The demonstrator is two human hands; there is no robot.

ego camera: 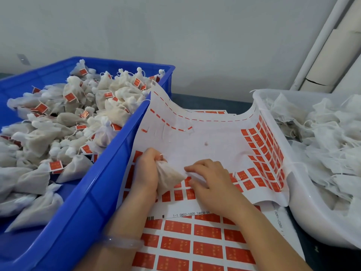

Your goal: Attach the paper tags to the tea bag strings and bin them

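My left hand grips a white tea bag by its gathered neck, just above a sticker sheet of red paper tags. My right hand rests palm down on that sheet, fingertips pinched at a red tag next to the bag; whether it holds the tag or the string is hidden. The sheet's middle is stripped bare, with red tags left along its right and lower edges. A blue bin on the left holds several tagged tea bags. A white tub on the right holds untagged bags.
A full sheet of red tags lies under the top one, near me. The top sheet curls up against the blue bin and the white tub. A grey wall stands behind, with white pipes at the far right. A clear bangle circles my left wrist.
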